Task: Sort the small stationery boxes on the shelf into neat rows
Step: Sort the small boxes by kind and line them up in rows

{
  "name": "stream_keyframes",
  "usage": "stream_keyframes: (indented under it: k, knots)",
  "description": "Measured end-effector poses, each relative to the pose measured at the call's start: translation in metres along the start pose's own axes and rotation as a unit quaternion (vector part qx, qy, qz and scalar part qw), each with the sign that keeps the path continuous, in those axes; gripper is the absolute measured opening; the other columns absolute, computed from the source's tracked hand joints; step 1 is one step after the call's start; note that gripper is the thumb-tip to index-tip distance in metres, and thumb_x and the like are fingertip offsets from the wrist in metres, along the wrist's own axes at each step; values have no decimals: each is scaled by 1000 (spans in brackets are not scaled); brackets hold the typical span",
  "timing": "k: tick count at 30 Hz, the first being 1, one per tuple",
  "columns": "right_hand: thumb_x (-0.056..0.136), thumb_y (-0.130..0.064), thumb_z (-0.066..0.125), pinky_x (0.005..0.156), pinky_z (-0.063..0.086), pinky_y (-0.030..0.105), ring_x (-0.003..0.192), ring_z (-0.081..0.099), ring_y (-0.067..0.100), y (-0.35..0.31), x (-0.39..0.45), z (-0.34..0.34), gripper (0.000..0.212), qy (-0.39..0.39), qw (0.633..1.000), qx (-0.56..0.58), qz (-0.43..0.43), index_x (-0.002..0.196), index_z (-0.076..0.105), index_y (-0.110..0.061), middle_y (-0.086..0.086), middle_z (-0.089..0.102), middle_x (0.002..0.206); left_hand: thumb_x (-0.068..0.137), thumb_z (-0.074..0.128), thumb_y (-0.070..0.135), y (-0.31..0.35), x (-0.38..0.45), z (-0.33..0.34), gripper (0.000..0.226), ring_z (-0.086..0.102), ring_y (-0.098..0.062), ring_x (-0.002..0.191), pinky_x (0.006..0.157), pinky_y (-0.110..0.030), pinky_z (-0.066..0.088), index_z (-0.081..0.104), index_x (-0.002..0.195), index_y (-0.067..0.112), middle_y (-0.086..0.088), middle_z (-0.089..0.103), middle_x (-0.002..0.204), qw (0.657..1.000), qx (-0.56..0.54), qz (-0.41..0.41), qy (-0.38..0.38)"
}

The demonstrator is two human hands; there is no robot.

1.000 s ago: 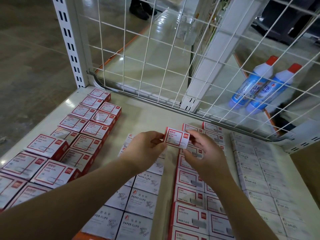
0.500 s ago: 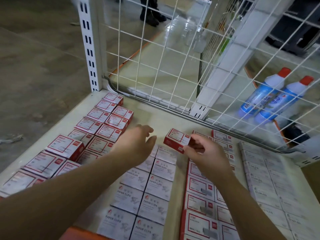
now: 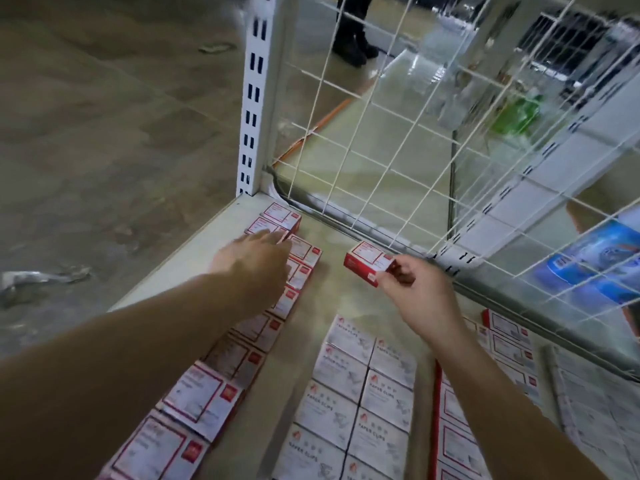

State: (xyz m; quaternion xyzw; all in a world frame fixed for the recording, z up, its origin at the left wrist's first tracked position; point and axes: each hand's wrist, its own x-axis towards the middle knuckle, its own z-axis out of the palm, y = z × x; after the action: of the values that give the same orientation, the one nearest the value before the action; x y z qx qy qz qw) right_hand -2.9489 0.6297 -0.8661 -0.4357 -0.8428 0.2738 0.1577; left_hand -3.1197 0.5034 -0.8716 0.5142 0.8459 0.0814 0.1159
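Head view — a red box [image 3: 367, 263] is pinched by the right hand [image 3: 414, 294]; the left hand [image 3: 258, 263], fingers straight, is laid over the red-box rows [image 3: 221, 386].

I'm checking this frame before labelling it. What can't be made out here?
Head view, the only one:
- Small print on the red box that the right hand pinches: blurred.
- Red boxes under the left hand and forearm: covered, so their alignment there is unknown.
- Left fingertips: motion-blurred; contact with the boxes is unclear.
- Blue bottle: blurred, behind the wire grid, cut by the right edge.
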Motion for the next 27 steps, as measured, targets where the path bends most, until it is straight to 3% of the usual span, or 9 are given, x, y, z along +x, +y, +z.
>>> stream_keyframes:
  k: [3,9,13,16,18,21,27]
  knots:
    - [84,-21,62,72,47,27,82,60,13,-4,20,11,19,8,1000,-8,11,102,66,-15,-3,65,90,100,35,28,-9,7,0,49,17,-15,142,114,-32,15,23,147,19,3,19,155,1000,-16,4,-3]
    - [84,-22,62,73,47,30,80,61,18,-3,44,31,15,-5,999,-25,27,94,68,-11,1,67,85,101,31,30,-17,21,0,55,3,-12,144,115,-29,4,6,150,25,7,2,157,998,-16,53,-13]
    - [84,-22,63,71,45,28,81,61,11,-4,51,38,15,-22,999,9,31,95,67,-13,-7,66,83,99,31,30,-22,27,4,53,8,-13,144,115,-30,8,14,149,24,5,9,157,997,-13,72,-10]
    - [89,-21,58,88,41,24,103,56,11,-9,58,44,34,-9,998,41,54,122,59,-13,-3,61,115,98,36,32,-25,27,4,48,17,-14,142,113,-31,19,28,145,27,8,17,155,997,-41,72,-5]
    - [91,-16,57,97,41,28,110,54,13,-13,62,50,36,-10,997,57,52,127,56,-14,0,58,125,98,38,34,-26,26,3,46,19,-13,141,111,-31,24,33,143,31,9,18,155,996,-56,75,-8]
    - [91,-14,57,100,44,35,110,57,16,-23,67,61,32,-10,996,76,51,123,60,-13,1,61,123,97,41,37,-27,25,2,45,23,-13,140,108,-33,30,35,141,34,11,19,154,995,-59,81,-12]
    - [88,-14,60,97,45,31,105,60,14,-39,71,72,28,-27,996,78,32,116,65,-14,-1,66,114,96,40,37,-26,24,-1,43,28,-15,137,108,-35,35,39,139,32,10,23,152,995,-66,79,-16]
